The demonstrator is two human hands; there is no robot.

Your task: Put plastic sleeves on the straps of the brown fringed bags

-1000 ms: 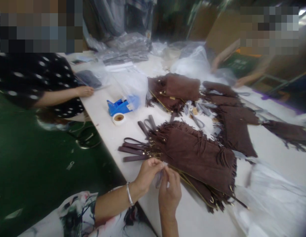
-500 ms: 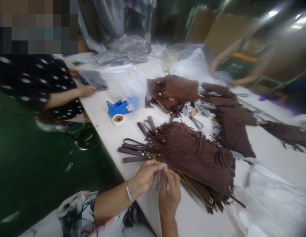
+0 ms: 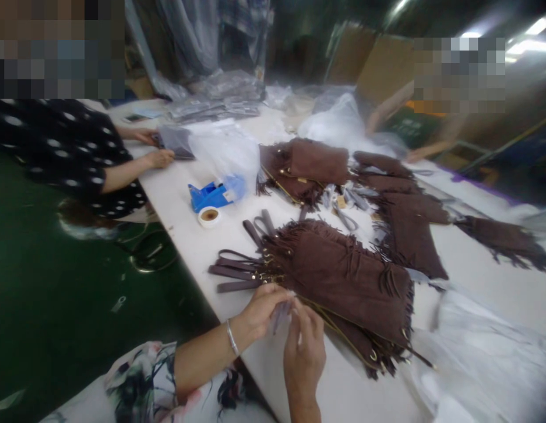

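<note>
My left hand (image 3: 261,308) and my right hand (image 3: 304,346) meet at the table's near edge, fingers pinched on a small clear plastic piece (image 3: 282,314) held between them. Just beyond them lies a stack of brown suede fringed bags (image 3: 343,273) with dark straps (image 3: 235,271) and gold hardware pointing left. A silver bangle circles my left wrist.
More brown fringed bags (image 3: 319,161) lie further back and right on the white table (image 3: 197,241). A blue tape dispenser (image 3: 213,194) and tape roll (image 3: 208,216) sit left. A person in a dotted top handles a grey pouch (image 3: 176,141). Clear plastic (image 3: 479,352) lies at right.
My hands stay together on the small plastic piece, shifting only slightly. The person at left has moved both hands onto the grey pouch. The view drifted a little.
</note>
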